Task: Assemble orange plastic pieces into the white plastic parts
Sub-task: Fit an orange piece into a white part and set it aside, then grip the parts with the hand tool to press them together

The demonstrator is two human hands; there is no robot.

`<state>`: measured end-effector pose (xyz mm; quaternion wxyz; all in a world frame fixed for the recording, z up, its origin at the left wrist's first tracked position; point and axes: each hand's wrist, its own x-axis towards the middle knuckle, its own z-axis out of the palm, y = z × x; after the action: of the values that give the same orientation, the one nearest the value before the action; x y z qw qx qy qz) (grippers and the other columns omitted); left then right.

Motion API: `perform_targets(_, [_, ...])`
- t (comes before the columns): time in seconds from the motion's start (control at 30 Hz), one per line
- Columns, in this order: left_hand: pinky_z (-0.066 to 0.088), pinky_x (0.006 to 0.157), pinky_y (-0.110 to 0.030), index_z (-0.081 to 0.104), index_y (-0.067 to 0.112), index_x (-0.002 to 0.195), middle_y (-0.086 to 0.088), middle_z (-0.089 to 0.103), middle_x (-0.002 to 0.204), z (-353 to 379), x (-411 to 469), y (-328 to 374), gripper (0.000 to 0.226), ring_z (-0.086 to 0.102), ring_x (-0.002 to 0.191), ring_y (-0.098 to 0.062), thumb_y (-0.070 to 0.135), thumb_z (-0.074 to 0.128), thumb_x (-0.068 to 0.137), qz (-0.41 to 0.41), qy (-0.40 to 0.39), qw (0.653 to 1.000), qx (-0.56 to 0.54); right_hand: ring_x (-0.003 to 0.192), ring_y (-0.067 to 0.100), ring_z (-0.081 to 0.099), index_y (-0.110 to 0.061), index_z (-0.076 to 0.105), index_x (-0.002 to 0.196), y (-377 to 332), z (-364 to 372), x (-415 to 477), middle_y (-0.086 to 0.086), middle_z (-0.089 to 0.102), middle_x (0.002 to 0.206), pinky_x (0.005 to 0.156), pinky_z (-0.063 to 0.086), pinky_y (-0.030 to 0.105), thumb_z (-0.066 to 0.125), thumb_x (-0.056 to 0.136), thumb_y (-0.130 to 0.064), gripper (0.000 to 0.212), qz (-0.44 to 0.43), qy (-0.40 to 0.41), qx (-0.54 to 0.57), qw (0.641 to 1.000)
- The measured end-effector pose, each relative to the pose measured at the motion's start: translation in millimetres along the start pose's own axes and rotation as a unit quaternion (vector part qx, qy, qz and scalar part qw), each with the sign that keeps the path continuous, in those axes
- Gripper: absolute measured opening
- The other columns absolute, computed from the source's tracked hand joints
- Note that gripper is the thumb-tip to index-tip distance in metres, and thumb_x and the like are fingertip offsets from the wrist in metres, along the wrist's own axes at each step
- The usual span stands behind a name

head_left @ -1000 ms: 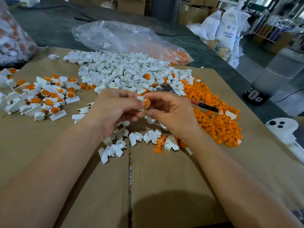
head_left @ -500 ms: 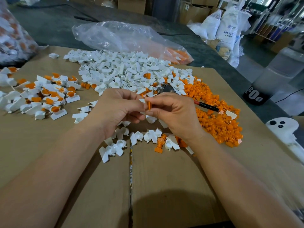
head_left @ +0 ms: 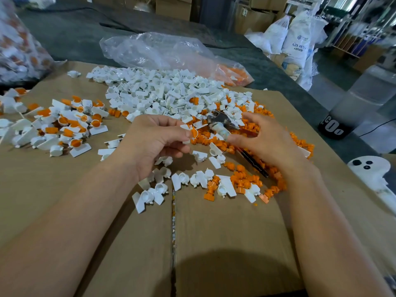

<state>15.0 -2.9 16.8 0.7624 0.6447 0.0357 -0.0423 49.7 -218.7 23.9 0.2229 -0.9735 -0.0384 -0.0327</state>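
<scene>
My left hand (head_left: pixel 153 141) pinches a white plastic part with an orange piece seated in it (head_left: pixel 191 132), held above the cardboard. My right hand (head_left: pixel 260 139) is apart from it to the right, fingers spread and holding nothing, over the loose orange pieces (head_left: pixel 246 181). A big heap of white parts (head_left: pixel 162 95) lies behind both hands. Several white parts (head_left: pixel 158 187) sit just in front of my left hand. Finished white-and-orange pieces (head_left: pixel 68 125) are piled at the left.
Pliers with a red-and-black handle (head_left: pixel 252 160) lie under my right hand among the orange pieces. A clear plastic bag (head_left: pixel 162 52) lies beyond the heap. The cardboard sheet (head_left: pixel 225 243) covers the table; its seam runs down the middle.
My right hand has let go of the part and moved right, opening its fingers. My left hand keeps the white part, now with the orange piece in it.
</scene>
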Motion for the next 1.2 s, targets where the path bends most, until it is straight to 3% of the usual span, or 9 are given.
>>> perform_targets(0.07, [0.047, 0.040, -0.016, 0.061, 0.004, 0.073, -0.004, 0.063, 0.049, 0.0, -0.2, -0.1, 0.013, 0.060, 0.041, -0.012, -0.006, 0.068, 0.070, 0.002, -0.003, 1.000, -0.001, 0.139, 0.021, 0.020, -0.025, 0.023, 0.145, 4.5, -1.6, 1.4, 0.000, 0.023, 0.152, 0.112, 0.012, 0.054, 0.046, 0.049, -0.081, 0.113, 0.038, -0.078, -0.090, 0.992])
perform_targets(0.2, [0.047, 0.040, -0.017, 0.061, 0.004, 0.075, -0.004, 0.063, 0.050, -0.9, -0.6, -0.4, 0.013, 0.061, 0.043, -0.013, -0.005, 0.069, 0.070, 0.002, -0.007, 1.000, -0.005, 0.141, 0.023, 0.013, -0.027, 0.014, 0.147, 9.0, 1.6, 3.8, 0.000, 0.015, 0.155, 0.109, 0.004, 0.062, 0.040, 0.035, -0.085, 0.128, 0.057, -0.121, -0.137, 0.982])
perform_targets(0.33, [0.048, 0.041, -0.017, 0.062, 0.004, 0.074, -0.005, 0.064, 0.051, -0.3, -0.5, -0.2, 0.013, 0.062, 0.043, -0.013, -0.006, 0.069, 0.071, -0.001, -0.008, 1.000, -0.008, 0.137, 0.027, 0.021, -0.027, 0.019, 0.145, 9.5, 6.0, 5.1, 0.004, 0.023, 0.151, 0.108, 0.021, 0.054, 0.061, 0.057, -0.075, 0.108, 0.063, -0.092, -0.144, 0.983])
perform_targets(0.47, [0.048, 0.041, -0.017, 0.062, 0.006, 0.073, -0.004, 0.065, 0.052, -0.5, 0.3, -0.9, 0.012, 0.063, 0.045, -0.013, -0.004, 0.069, 0.070, 0.002, -0.008, 1.000, -0.011, 0.119, 0.025, 0.040, -0.026, 0.042, 0.134, 4.4, 5.1, 3.8, 0.005, 0.044, 0.129, 0.098, 0.035, 0.048, 0.071, 0.068, -0.049, 0.076, 0.049, -0.011, -0.130, 0.990])
perform_targets(0.57, [0.048, 0.042, -0.017, 0.062, 0.007, 0.072, -0.003, 0.065, 0.054, -0.3, 0.6, -1.8, 0.012, 0.063, 0.046, -0.012, -0.001, 0.069, 0.070, 0.008, -0.008, 1.000, -0.011, 0.111, 0.024, 0.047, -0.023, 0.052, 0.124, -0.3, 5.6, 1.2, 0.004, 0.053, 0.120, 0.094, 0.037, 0.042, 0.071, 0.069, -0.032, 0.059, 0.014, 0.059, -0.134, 0.989])
perform_targets(0.77, [0.044, 0.039, -0.015, 0.061, 0.008, 0.072, 0.000, 0.064, 0.052, -1.9, 1.6, -2.4, 0.010, 0.058, 0.042, -0.010, 0.000, 0.068, 0.074, 0.035, 0.017, 0.999, -0.031, 0.101, 0.014, 0.048, -0.016, 0.048, 0.127, -10.7, 4.5, -3.6, 0.004, 0.055, 0.118, 0.078, 0.032, 0.025, 0.057, 0.078, -0.007, 0.051, -0.067, 0.152, -0.020, 0.986])
perform_targets(0.93, [0.041, 0.038, -0.015, 0.060, 0.011, 0.071, 0.003, 0.062, 0.051, -0.1, 2.8, -2.1, 0.015, 0.054, 0.039, -0.008, 0.000, 0.066, 0.079, 0.071, 0.059, 0.994, -0.065, 0.088, 0.008, 0.044, -0.016, 0.055, 0.118, -15.1, 5.9, -12.2, 0.000, 0.057, 0.105, 0.068, 0.035, 0.024, 0.059, 0.086, -0.022, 0.033, -0.133, 0.168, -0.020, 0.977])
perform_targets(1.0, [0.039, 0.037, -0.014, 0.059, 0.012, 0.071, 0.005, 0.062, 0.051, -0.1, 3.1, -2.0, 0.016, 0.052, 0.037, -0.007, 0.000, 0.065, 0.081, 0.083, 0.072, 0.991, -0.077, 0.083, 0.004, 0.041, -0.017, 0.057, 0.114, -20.1, 6.8, -13.7, -0.007, 0.052, 0.095, 0.064, 0.032, 0.016, 0.060, 0.087, -0.026, 0.029, -0.157, 0.149, 0.001, 0.976])
perform_targets(1.2, [0.038, 0.036, -0.014, 0.058, 0.012, 0.073, 0.006, 0.063, 0.052, -0.2, 5.5, -2.1, 0.015, 0.050, 0.036, -0.005, 0.001, 0.063, 0.083, 0.094, 0.094, 0.986, -0.099, 0.083, -0.002, 0.044, -0.020, 0.058, 0.112, -29.2, 11.1, -18.9, -0.021, 0.049, 0.087, 0.068, 0.034, 0.008, 0.061, 0.085, -0.030, 0.029, -0.193, 0.093, 0.030, 0.976])
